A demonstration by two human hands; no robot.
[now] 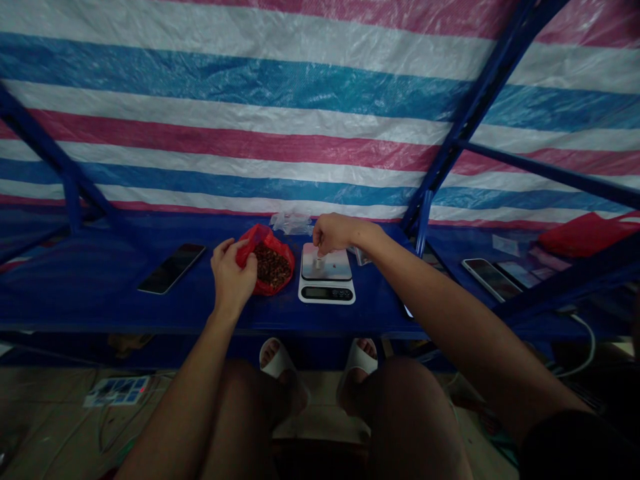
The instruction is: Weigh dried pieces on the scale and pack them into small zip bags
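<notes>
A red plastic bag (253,235) lies open on the blue shelf (100,293), full of small dark brown pieces (271,267). My left hand (231,275) grips the bag's left edge with curled fingers. To its right stands a white digital scale (327,279) with a small pale cup (319,263) on its platform. My right hand (334,233) hovers just above that cup, fingers pinched together; what they hold is too small to make out.
A dark phone (171,268) lies on the shelf to the left. Crumpled clear plastic (290,223) sits behind the bag. More phones (491,278) and a red bag (585,233) lie on the neighbouring shelf at right. Blue steel posts (425,223) frame the shelf. A striped tarp hangs behind.
</notes>
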